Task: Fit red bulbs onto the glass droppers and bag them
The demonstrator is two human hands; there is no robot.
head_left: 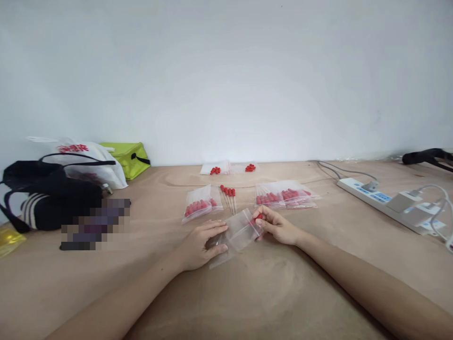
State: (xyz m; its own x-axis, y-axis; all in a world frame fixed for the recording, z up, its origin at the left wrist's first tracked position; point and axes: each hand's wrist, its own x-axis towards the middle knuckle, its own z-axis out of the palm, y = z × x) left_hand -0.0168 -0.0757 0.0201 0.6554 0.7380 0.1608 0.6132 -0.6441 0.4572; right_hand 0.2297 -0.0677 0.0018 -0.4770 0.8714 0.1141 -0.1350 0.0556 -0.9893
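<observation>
A clear zip bag (pixel 238 232) lies slantwise on the table between my hands, its red-lined mouth toward the right. My left hand (pixel 203 243) rests over the bag's left end, with thumb and fingers apart and stretched out on the plastic. At the mouth, my right hand (pixel 278 225) pinches a red-tipped stick (pixel 258 217) between thumb and forefinger; its shaft is hard to make out. Just beyond the bag, several loose red-tipped sticks (pixel 229 192) lie side by side, tips pointing away from me.
Filled bags of red-tipped sticks lie at left (pixel 200 203) and right (pixel 285 194). Farther back are more bags (pixel 223 166) with red pieces. A power strip (pixel 382 200) with chargers sits right. Left are a black bag (pixel 63 198), a white plastic bag (pixel 95 160) and a green box-shaped bag (pixel 125 158).
</observation>
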